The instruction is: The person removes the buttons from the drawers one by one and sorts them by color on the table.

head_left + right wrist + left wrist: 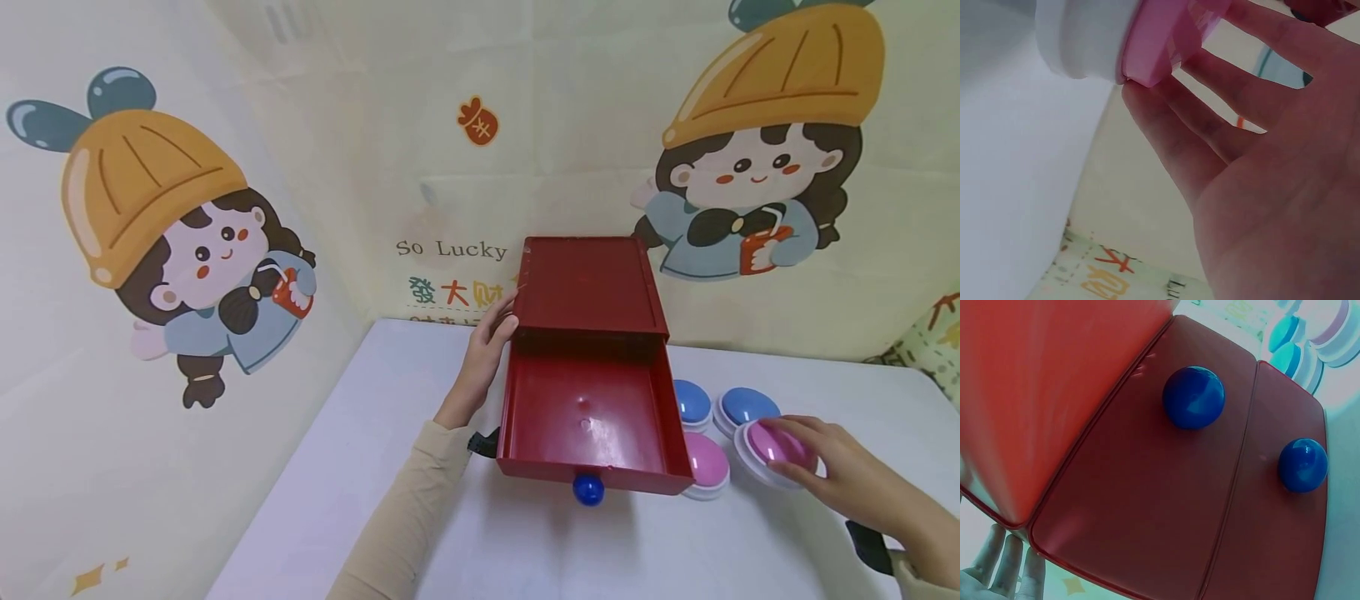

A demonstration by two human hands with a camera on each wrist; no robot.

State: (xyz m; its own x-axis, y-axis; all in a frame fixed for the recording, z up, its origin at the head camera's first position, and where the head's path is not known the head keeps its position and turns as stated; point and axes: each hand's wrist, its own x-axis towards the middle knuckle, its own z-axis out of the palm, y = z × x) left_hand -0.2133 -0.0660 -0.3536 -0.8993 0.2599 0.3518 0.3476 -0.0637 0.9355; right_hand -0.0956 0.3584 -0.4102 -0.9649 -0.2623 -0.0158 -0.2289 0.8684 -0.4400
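Note:
A red drawer cabinet (588, 283) stands on the white table, its top drawer (585, 400) pulled out and bare inside, with a blue knob (588, 490) in front. My left hand (480, 358) rests its outstretched fingers along the cabinet's left side. Below the pulled-out drawer, the left wrist view shows two closed drawer fronts, each with a blue knob (1194, 398). To the right of the cabinet, my right hand (847, 471) pinches a round pink button (776, 446) with a white base between thumb and fingers. The button is slightly tilted and overlaps a blue one behind it.
Two blue buttons (750, 405) and another pink button (707, 458) sit on the table (360, 483) close to the cabinet's right side. A cloth (450, 67) printed with cartoon figures hangs behind the table and along its left.

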